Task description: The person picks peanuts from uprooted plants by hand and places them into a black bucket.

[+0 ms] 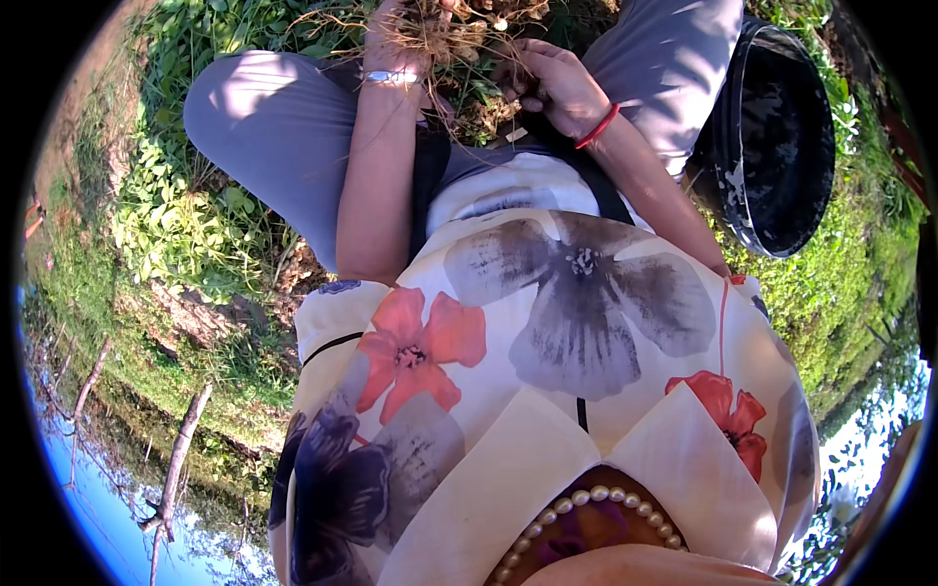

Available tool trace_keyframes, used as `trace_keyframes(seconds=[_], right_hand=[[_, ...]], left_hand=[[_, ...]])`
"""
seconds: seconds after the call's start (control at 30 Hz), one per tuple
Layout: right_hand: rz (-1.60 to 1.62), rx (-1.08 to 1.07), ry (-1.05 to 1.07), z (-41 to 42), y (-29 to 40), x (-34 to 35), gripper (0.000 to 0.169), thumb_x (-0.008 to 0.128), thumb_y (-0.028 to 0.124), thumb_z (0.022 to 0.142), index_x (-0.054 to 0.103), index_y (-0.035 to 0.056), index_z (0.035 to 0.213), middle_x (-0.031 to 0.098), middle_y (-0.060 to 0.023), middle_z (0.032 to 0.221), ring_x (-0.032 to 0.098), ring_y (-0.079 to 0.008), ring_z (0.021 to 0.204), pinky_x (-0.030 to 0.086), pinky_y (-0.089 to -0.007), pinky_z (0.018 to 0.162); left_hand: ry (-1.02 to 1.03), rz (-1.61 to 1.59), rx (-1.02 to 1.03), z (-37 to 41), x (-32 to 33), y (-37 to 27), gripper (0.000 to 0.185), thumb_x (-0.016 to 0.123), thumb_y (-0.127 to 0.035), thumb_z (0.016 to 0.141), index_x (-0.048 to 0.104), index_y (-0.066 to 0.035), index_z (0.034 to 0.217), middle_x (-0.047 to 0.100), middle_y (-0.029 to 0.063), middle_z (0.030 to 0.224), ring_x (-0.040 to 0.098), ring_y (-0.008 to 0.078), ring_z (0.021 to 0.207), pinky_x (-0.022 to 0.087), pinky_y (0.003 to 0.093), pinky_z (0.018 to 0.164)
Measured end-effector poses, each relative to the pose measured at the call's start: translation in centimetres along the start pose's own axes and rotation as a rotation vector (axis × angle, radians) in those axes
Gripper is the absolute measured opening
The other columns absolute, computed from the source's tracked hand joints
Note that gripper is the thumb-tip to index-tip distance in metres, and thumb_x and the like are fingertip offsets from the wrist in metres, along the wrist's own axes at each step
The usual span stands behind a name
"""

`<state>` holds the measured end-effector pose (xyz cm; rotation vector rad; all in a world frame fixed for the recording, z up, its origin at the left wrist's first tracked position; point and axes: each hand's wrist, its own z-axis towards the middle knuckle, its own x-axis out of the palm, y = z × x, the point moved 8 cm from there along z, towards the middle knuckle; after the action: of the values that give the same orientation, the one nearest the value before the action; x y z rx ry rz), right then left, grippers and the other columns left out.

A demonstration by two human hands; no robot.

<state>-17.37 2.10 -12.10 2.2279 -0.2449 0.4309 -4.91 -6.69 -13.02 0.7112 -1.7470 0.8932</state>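
At the top edge, my left hand (399,33) grips a bunch of uprooted peanut plants by the tangled roots (440,36), which carry tan pods (473,33). The roots and the picture's edge hide part of its fingers. My right hand (553,80) is just right of the bunch, fingers curled and soiled, with the fingertips at the hanging roots. Whether a pod lies inside its curled fingers cannot be made out. More pods and soil-covered roots (487,121) are below the bunch, between my bent legs.
A black bucket (733,146), stained pale on its rim, stands close to my right leg. Leafy green plants (183,227) lie around my left knee (256,110). Bare branches (179,454) rise at the lower left. Grass (828,315) spreads on the right.
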Motion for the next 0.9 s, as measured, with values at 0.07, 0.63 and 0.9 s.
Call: trace_keyframes(seconds=[0.07,0.63,0.9], right_hand=[[-0.015,-0.048,0.04,1.6,-0.1,0.5,0.016,0.052,0.017,0.091,0.057,0.0045,0.1,0.06,-0.0035,0.078,0.051,-0.0074,0.056,0.032,-0.0182,0.042],[-0.31,-0.29,0.16,4.9,-0.3,1.4,0.025,0.066,0.014,0.084,0.06,-0.0009,0.103,0.065,-0.004,0.086,0.058,-0.0078,0.075,0.048,-0.0211,0.067],[-0.501,-0.127,0.125,2.3,0.3,2.5,0.024,0.068,0.017,0.077,0.066,-0.0037,0.089,0.063,-0.0036,0.073,0.053,-0.0094,0.063,0.045,-0.0262,0.058]], left_hand=[[-0.137,0.014,0.078,0.1,-1.5,-0.4,0.031,0.051,-0.019,0.085,0.059,0.004,0.104,0.064,0.0199,0.102,0.064,0.0315,0.089,0.054,0.045,0.079],[-0.185,0.109,0.162,0.5,-3.6,-1.0,0.024,0.051,-0.018,0.087,0.061,0.002,0.098,0.066,0.0148,0.091,0.065,0.0249,0.08,0.056,0.037,0.073],[-0.234,0.024,0.039,1.2,-5.7,0.7,0.024,0.056,-0.017,0.085,0.06,0.0,0.102,0.066,0.0138,0.094,0.065,0.0257,0.083,0.056,0.0394,0.073]])
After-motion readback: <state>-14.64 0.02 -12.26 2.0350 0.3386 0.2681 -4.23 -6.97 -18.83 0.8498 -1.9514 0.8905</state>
